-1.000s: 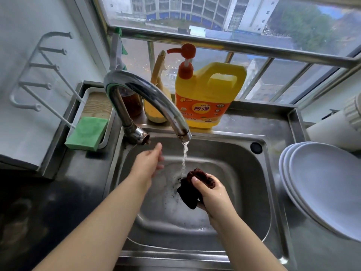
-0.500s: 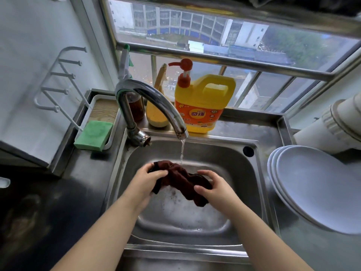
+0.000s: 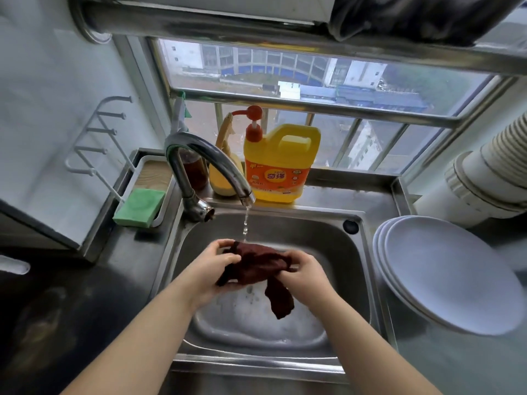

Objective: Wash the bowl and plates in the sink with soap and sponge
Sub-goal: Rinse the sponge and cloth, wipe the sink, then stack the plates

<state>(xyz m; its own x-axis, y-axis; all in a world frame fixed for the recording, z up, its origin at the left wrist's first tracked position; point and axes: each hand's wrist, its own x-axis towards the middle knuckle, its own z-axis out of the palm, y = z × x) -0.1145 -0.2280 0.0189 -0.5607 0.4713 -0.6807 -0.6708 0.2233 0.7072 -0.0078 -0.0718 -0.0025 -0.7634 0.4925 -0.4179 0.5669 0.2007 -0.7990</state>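
- Water runs in a thin stream from the curved chrome faucet (image 3: 205,163) down onto a dark maroon cloth (image 3: 258,266) held over the steel sink (image 3: 336,232).
- Left hand (image 3: 212,269) grips the cloth's left end, fingers curled round the bunched fabric.
- Right hand (image 3: 305,273) pinches the cloth's right end, and a loose tail of fabric hangs down below that hand into the basin.
- Green sponge (image 3: 139,207) lies on the front edge of a small tray (image 3: 151,169) at the sink's back left corner, well apart from both hands.
- Yellow dish soap jug (image 3: 281,163) with a red pump stands on the ledge behind the faucet, beside a yellow brush-like item and a brown jar.
- White plates (image 3: 450,272) sit stacked and tilted on the counter just right of the sink, untouched.
- White wall rack (image 3: 97,138) hangs at the left.
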